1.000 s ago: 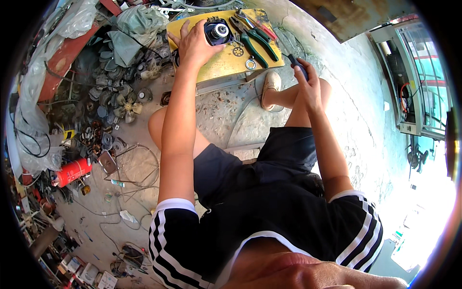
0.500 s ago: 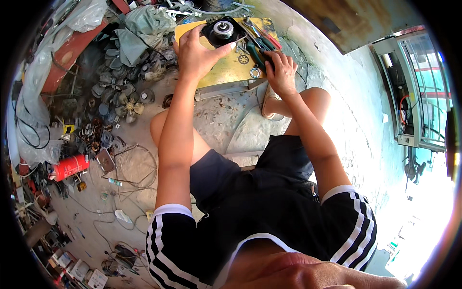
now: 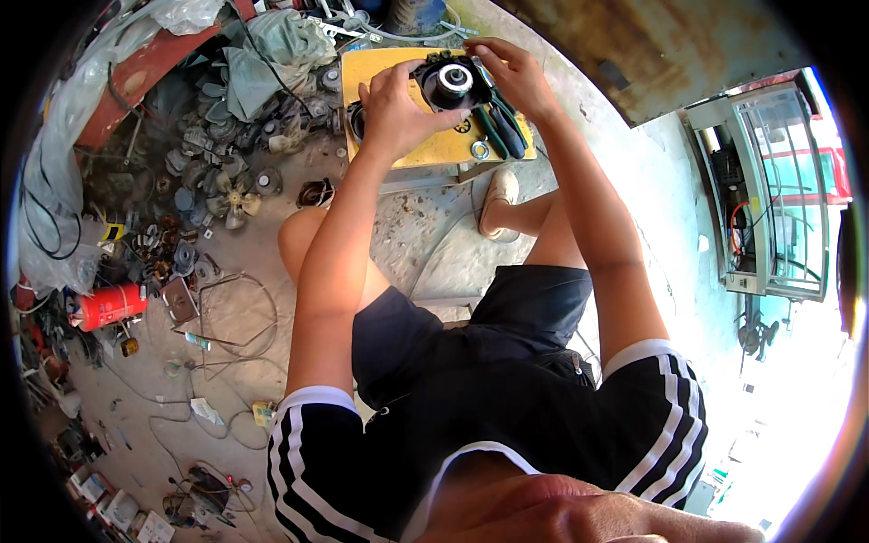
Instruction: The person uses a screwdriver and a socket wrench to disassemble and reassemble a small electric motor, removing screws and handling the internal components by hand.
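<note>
My left hand (image 3: 398, 118) grips the left side and lower edge of a black housing (image 3: 433, 71) with a round silver part (image 3: 453, 81) at its centre. My right hand (image 3: 516, 72) is closed at the housing's upper right edge, its fingertips partly hidden. Both are over a yellow board (image 3: 416, 152). To the right of the housing lie green-handled pliers (image 3: 493, 127) and a dark-handled tool (image 3: 512, 134). A metal ring (image 3: 480, 150) sits near the board's front edge, and a small wheel-like part (image 3: 463, 126) is below the housing.
Piled motor parts, fan blades (image 3: 235, 199) and grey plastic sheets (image 3: 262, 68) cover the left floor, with a red cylinder (image 3: 109, 306) and tangled cables. A rusty metal panel (image 3: 634, 45) is at upper right, above a glass-panelled cabinet (image 3: 778, 190). My bent legs are before the board.
My right hand has let go of the dark-handled tool, now on the board, and moved up to the housing. My left hand stays at the housing; the board appears lower in view.
</note>
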Motion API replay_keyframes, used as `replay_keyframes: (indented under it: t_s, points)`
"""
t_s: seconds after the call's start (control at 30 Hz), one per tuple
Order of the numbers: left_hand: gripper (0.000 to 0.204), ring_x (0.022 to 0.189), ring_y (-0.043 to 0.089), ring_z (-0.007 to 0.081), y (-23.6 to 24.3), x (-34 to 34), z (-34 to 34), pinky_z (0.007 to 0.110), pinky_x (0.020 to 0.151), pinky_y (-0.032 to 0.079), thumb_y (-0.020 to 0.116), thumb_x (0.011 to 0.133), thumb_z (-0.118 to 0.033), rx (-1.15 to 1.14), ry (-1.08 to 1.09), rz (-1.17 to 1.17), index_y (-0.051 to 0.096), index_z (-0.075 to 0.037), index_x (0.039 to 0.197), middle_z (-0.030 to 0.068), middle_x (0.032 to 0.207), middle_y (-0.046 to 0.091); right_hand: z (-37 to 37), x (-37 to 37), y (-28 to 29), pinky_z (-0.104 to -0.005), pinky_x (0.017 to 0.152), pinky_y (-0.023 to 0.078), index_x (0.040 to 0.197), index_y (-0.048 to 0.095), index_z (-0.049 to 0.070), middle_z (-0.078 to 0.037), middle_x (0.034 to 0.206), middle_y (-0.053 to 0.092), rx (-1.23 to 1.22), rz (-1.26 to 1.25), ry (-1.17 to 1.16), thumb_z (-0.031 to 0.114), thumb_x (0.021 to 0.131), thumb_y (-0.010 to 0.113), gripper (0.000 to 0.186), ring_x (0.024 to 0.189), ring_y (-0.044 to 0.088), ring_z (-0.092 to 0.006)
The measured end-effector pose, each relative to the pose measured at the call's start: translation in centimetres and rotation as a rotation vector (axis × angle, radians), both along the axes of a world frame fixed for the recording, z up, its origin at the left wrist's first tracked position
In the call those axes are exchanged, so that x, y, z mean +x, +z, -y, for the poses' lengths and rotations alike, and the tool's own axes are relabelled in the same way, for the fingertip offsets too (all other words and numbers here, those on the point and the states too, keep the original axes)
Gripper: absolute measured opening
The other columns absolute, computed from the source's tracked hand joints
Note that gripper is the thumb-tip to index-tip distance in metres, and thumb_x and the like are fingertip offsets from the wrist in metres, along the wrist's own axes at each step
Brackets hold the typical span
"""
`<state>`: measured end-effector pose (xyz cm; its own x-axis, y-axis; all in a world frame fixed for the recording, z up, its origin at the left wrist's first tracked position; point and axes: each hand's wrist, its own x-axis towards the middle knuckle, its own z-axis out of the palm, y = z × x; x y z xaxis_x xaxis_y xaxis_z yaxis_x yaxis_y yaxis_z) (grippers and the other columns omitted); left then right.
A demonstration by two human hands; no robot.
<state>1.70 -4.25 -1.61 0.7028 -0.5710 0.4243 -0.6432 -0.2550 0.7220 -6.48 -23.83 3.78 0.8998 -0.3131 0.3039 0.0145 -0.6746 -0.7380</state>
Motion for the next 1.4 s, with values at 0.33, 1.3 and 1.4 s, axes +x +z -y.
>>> replay_keyframes:
  t_s: [0.33,1.3,1.4]
  points:
    - [0.09,0.127,0.046,0.032,0.9,-0.6,-1.1,0.043,0.11,0.03,0.086,0.059,-0.052,-0.008,-0.03,-0.006,0.054,-0.009,0.132,0.0173,0.128,0.058,1.0,3.6,1.1,-0.0278,0.097,0.047,0.122,0.065,0.0,-0.005,0.112,0.068,0.143,-0.394,0.196,0.026,0.103,0.053,0.034,0.105,0.061,-0.0121]
    - [0.097,0.134,0.039,0.0306,0.5,-0.1,-1.7,0.067,0.114,0.005,0.085,0.056,-0.055,0.042,-0.033,0.013,0.051,-0.012,0.136,0.0141,0.129,0.057,-0.4,5.0,3.7,-0.0322,0.096,0.047,0.116,0.069,0.01,-0.007,0.111,0.07,-0.301,-0.401,0.362,0.009,0.096,0.053,0.026,0.104,0.064,-0.0198]
    - [0.097,0.134,0.039,0.0302,0.5,-0.2,-1.7,0.066,0.114,0.005,0.086,0.055,-0.054,0.045,-0.036,0.014,0.051,-0.012,0.136,0.0148,0.129,0.057,-0.6,4.7,3.9,-0.0292,0.094,0.047,0.114,0.068,0.004,-0.007,0.105,0.07,-0.285,-0.392,0.361,0.003,0.096,0.05,0.026,0.097,0.061,-0.0156]
